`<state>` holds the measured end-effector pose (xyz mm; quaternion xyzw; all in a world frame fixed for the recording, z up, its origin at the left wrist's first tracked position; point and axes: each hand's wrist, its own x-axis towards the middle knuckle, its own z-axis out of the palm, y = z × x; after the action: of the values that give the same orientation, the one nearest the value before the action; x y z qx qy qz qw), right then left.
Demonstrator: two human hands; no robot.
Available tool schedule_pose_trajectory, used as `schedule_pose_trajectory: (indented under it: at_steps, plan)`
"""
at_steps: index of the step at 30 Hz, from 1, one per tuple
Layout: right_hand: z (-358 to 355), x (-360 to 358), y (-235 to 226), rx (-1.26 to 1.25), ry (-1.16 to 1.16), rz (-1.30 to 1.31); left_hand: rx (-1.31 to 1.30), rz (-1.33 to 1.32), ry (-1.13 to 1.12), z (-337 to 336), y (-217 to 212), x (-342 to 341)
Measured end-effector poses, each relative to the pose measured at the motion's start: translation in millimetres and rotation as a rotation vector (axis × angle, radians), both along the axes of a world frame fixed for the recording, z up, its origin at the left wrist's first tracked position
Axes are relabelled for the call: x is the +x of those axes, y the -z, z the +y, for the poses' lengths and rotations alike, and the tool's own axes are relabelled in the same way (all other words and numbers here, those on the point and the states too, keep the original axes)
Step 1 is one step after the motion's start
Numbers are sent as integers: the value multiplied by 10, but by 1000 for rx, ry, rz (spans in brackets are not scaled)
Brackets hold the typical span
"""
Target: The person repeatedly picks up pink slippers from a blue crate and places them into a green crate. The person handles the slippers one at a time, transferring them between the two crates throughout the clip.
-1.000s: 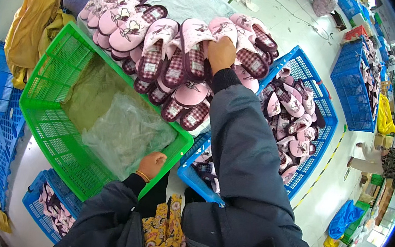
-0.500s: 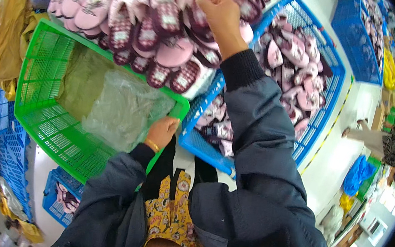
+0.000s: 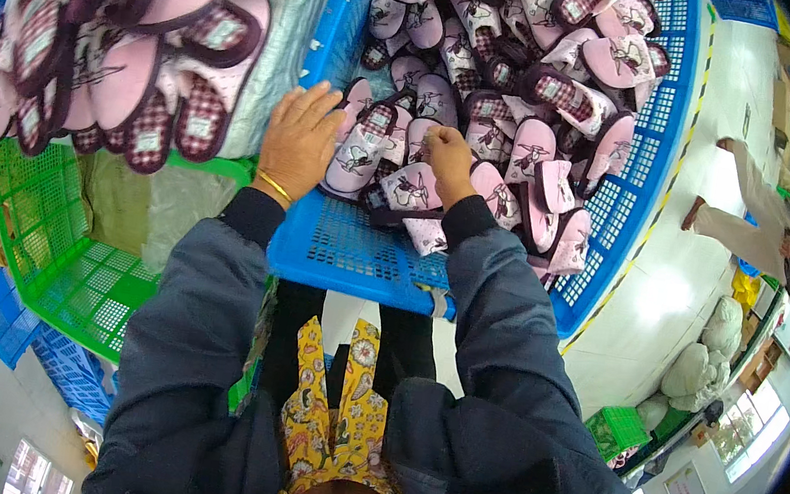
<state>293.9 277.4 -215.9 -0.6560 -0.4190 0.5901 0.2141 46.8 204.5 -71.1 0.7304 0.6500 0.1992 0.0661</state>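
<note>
Pink slippers (image 3: 530, 145) with dark plum edging and checked insoles fill a blue plastic crate (image 3: 372, 264) in front of me. My left hand (image 3: 301, 138) rests at the crate's left rim, fingers stretched out, its fingertips beside the nearest slippers. Among the slippers in the near half, my right hand (image 3: 449, 166) has its fingers curled together; what they pinch, if anything, is hidden. More slippers (image 3: 133, 28) lie heaped on a pale plastic-covered surface at the upper left, some soles down and some tilted.
A green plastic crate (image 3: 95, 296) with clear plastic sheeting in it stands left of the blue crate. Beyond the right side, a person's legs (image 3: 741, 225) show on the pale floor. White sacks (image 3: 701, 371) and a small green basket (image 3: 617, 430) stand at the far right.
My view has swung right to the blue crate. My left hand has left the green crate's rim for the blue one; my right hand has moved from the heaped slippers into the blue crate.
</note>
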Motion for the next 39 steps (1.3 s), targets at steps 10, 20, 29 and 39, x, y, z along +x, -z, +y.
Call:
schedule_pose_trajectory:
  at_steps: [10, 20, 29, 39]
  plan:
    - [628, -85, 1267, -142, -576, -892, -108, 63, 12, 212, 45, -5]
    - [833, 118, 1994, -282, -881, -691, -194, 112, -28, 171, 32, 10]
    - [748, 364, 2733, -193, -826, -720, -184, 159, 6, 265, 76, 47]
    - [701, 192, 2567, -201, -188, -477, -203, 159, 1, 248, 76, 45]
